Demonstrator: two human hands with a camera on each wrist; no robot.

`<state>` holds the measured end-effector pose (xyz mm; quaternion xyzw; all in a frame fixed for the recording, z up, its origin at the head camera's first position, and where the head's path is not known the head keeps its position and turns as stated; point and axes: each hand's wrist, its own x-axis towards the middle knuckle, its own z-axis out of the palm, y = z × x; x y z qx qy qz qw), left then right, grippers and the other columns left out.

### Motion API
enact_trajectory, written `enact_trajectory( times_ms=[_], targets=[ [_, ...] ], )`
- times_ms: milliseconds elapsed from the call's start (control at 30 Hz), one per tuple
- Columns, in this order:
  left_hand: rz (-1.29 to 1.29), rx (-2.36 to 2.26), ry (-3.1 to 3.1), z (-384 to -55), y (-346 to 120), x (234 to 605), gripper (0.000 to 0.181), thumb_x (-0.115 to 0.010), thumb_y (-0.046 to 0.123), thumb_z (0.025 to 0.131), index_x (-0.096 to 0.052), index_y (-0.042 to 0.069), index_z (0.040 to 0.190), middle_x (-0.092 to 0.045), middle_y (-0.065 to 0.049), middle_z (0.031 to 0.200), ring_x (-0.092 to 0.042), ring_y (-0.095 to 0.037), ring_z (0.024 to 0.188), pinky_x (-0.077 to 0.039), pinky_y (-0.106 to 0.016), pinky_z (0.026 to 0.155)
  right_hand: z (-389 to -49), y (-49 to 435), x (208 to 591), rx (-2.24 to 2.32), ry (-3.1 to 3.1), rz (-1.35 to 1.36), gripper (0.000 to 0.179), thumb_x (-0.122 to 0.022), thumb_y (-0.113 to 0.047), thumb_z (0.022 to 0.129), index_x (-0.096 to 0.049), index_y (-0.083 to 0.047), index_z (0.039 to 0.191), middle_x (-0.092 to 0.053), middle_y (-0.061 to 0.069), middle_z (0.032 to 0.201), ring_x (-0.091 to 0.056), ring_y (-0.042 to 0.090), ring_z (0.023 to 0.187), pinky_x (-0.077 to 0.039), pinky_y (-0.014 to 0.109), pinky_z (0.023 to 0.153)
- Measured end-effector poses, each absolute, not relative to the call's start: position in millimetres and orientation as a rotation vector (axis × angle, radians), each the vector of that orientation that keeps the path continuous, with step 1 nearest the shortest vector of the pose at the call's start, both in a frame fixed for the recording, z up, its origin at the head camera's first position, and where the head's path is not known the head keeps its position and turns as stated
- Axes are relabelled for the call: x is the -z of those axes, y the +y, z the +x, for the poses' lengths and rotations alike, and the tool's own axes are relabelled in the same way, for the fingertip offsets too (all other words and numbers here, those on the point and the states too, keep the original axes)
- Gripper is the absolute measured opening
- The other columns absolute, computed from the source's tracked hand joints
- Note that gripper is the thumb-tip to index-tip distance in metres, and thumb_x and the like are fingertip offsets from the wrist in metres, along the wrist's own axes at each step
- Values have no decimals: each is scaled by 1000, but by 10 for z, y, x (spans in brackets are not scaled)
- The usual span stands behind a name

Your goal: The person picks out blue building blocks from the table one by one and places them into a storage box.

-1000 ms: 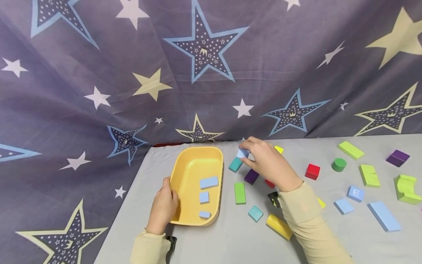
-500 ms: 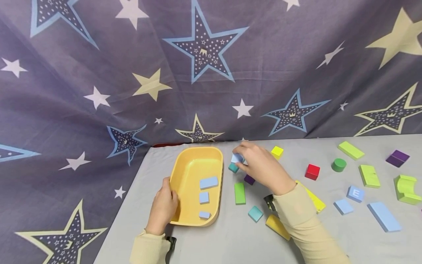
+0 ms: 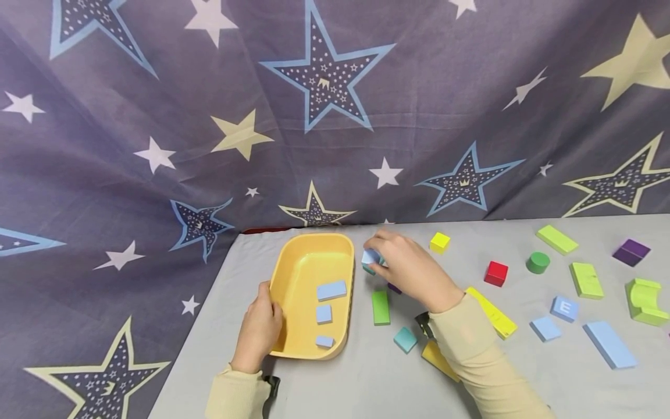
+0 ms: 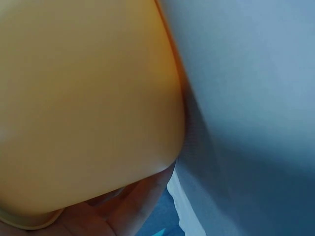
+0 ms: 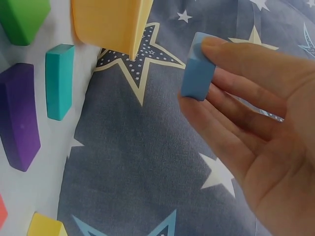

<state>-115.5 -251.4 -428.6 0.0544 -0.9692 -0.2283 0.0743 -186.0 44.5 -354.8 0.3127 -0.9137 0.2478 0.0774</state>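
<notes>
My right hand pinches a light blue block between thumb and fingertips. In the right wrist view the block is clear of the table, with a teal block and a purple block lying to its left. From the head view the held block overlaps the teal one, just right of a yellow tray. My left hand grips the tray's left side, its thumb over the rim. Inside the tray lie three light blue blocks, the largest a flat rectangular block. The left wrist view is mostly filled by the tray's outer wall.
Near the tray are a green block, a turquoise block and a yellow cylinder. Farther right lie a red block, a green cylinder, a long blue block and several others. A star-patterned curtain hangs behind the table.
My right hand has moved left toward the tray with the blue block, uncovering the yellow cube and long yellow block. My left hand and the tray have stayed put.
</notes>
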Motion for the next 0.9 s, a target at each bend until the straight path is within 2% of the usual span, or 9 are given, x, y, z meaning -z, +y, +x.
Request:
enact_trajectory(
  times_ms=[500,733,900],
  targets=[
    [169,683,-2915,-1157,-2513,4285,40,-47,4,99,-41,-6,137,-67,-30,102,-68,-41,83,-52,-53,69,-1846,376,3572,-719,-2699,1038,32,-80,-11,83,-71,0,111,-66,8,103,-63,19,90,-54,36,84],
    [165,679,-2913,-1159,-2520,4300,40,-47,3,99,-41,-6,137,-67,-29,101,-68,-40,82,-52,-52,68,-1829,330,3598,-692,-2696,1084,34,-80,-12,83,-70,0,114,-67,10,108,-65,23,99,-54,37,89],
    [173,683,-2909,-1165,-2522,4305,39,-47,4,99,-41,-5,137,-67,-29,101,-68,-39,83,-51,-52,69,-1808,287,3612,-679,-2676,1123,31,-80,-12,84,-70,-1,111,-65,7,103,-64,20,95,-54,35,87]
  ],
)
